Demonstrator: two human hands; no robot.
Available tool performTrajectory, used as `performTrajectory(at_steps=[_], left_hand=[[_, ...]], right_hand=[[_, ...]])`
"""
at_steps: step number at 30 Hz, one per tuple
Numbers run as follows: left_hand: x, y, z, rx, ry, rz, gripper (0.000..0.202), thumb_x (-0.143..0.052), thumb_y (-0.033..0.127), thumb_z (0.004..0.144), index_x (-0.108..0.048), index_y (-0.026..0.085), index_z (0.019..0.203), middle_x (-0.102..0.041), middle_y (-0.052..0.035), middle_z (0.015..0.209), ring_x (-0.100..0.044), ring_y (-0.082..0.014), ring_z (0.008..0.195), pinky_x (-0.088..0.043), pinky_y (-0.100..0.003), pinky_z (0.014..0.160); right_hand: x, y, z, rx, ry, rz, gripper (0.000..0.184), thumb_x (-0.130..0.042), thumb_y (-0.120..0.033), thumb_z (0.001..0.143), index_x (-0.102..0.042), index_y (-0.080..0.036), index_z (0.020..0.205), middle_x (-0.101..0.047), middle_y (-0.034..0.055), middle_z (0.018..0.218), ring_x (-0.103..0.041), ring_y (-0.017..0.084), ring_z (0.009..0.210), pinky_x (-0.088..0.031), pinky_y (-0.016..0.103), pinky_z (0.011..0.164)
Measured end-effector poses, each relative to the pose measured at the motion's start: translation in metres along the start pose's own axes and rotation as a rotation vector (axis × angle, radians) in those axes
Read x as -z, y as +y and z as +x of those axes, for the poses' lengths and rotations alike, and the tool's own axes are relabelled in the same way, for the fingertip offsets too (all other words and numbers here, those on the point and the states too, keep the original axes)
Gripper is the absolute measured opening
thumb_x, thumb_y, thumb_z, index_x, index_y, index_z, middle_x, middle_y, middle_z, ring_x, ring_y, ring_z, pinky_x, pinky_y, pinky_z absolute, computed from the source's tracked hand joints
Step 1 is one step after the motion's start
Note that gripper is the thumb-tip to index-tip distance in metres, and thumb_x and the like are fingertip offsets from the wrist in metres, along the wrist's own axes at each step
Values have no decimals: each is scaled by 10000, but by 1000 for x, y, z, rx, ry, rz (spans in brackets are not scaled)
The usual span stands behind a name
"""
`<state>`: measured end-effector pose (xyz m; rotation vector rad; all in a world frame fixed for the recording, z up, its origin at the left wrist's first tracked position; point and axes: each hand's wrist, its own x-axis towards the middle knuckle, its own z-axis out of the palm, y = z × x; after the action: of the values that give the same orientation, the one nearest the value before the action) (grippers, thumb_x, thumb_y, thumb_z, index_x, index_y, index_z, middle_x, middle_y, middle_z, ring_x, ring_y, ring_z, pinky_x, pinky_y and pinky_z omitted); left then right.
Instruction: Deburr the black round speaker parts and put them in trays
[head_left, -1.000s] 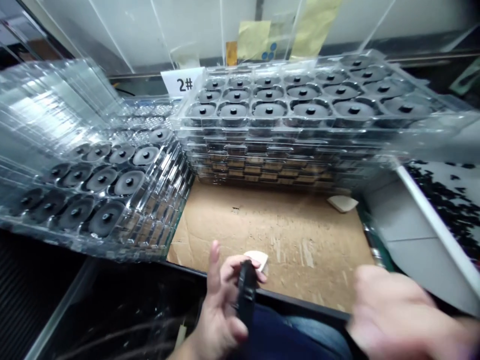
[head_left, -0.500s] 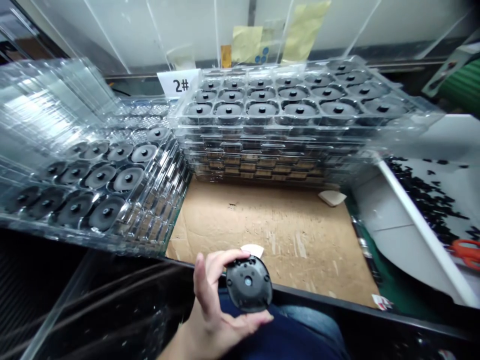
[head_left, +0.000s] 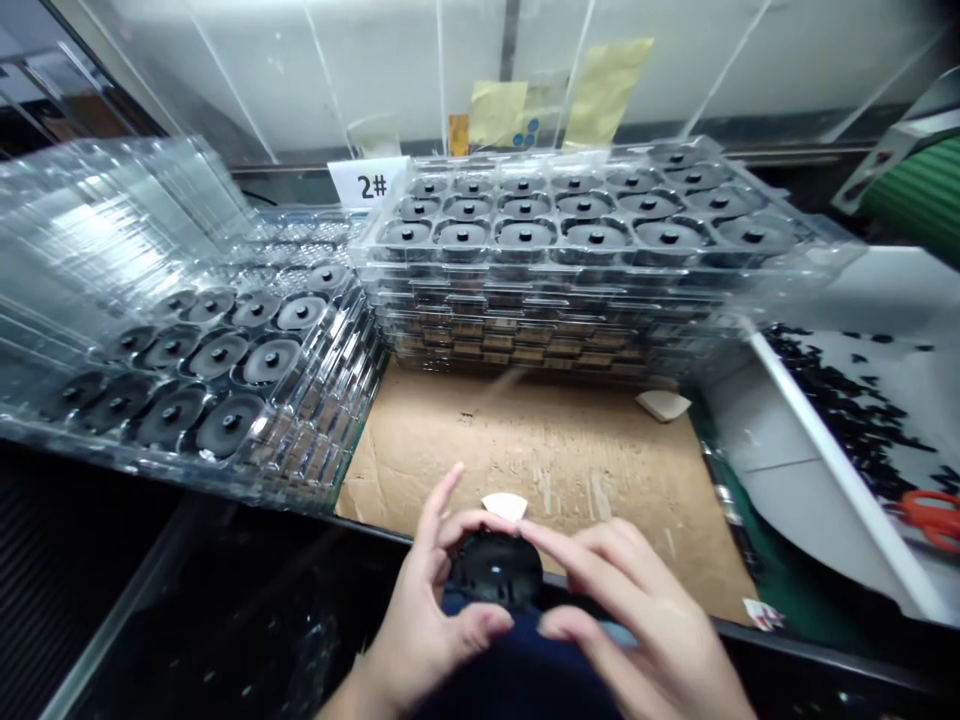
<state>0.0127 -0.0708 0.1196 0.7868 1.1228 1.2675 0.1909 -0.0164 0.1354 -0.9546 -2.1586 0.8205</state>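
A round black plastic part (head_left: 496,570) with a small central hole sits between my left hand (head_left: 431,610) and my right hand (head_left: 630,620), tilted away from me. Left fingers and thumb pinch its left side. Right fingertips and thumb press its right edge. Its lower part is hidden by my fingers. Just beyond it, a small cream-coloured curved piece (head_left: 505,506) lies on a cardboard sheet (head_left: 570,460).
Stacked clear trays (head_left: 577,240) of black round parts stand behind the cardboard, with another stack (head_left: 217,380) at the left. A "2#" label (head_left: 368,186) stands behind them. At right, a bin (head_left: 847,420) holds small black pieces, with orange scissors (head_left: 930,520).
My right hand has come in from the lower right onto the black part. The part has tilted from facing me to leaning away, and the view has shifted slightly.
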Motion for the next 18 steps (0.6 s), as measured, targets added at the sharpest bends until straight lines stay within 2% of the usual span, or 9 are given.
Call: performTrajectory(at_steps=[2,3,5,7,10,13,18], left_hand=[[-1,-2,5,112,-38,-50,749,-690,519,640,-472,200,1281,-673,-85,963,-619,-215,901,-466,-302,831],[-3,-4,7,161,-44,-66,631,-664,536,657,-587,163,1160,-685,-83,861,-634,-193,791,-488,-277,732],[-5,-8,9,223,-39,-91,501,-611,549,704,-687,113,939,-668,-74,695,-618,-159,609,-474,-244,562],[-8,-12,10,236,-16,-96,468,-584,542,735,-696,95,819,-659,-75,638,-617,-156,562,-461,-235,514],[-9,-16,9,231,22,-83,444,-573,526,754,-688,97,771,-669,-74,620,-622,-159,561,-467,-240,524],[-9,-17,10,209,30,-51,431,-577,514,755,-693,99,763,-677,-76,623,-622,-175,584,-473,-261,552],[-10,-13,15,178,8,2,430,-554,507,771,-721,114,814,-673,-69,634,-606,-183,597,-469,-282,573]], right_hand=[[-3,4,8,-139,-45,182,203,-556,-400,850,-704,-263,863,-584,4,621,-519,149,613,-417,287,599],[-6,7,10,-238,-55,279,285,-526,-424,859,-689,-234,723,-562,7,579,-500,149,585,-403,290,589],[-12,13,10,-425,-59,414,454,-450,-491,881,-594,-190,573,-504,1,511,-463,133,514,-382,271,535],[-19,16,8,-528,-62,474,530,-384,-547,892,-525,-175,541,-439,-19,463,-427,109,452,-347,239,471],[-27,17,5,-622,-80,587,583,-355,-633,861,-480,-171,528,-448,-17,456,-422,100,439,-330,225,456],[-31,17,2,-668,-87,683,594,-358,-680,830,-512,-168,573,-484,-6,482,-412,103,460,-320,230,471],[-31,22,-1,-679,-95,793,542,-416,-645,828,-573,-157,655,-536,9,544,-421,103,490,-317,232,496]])
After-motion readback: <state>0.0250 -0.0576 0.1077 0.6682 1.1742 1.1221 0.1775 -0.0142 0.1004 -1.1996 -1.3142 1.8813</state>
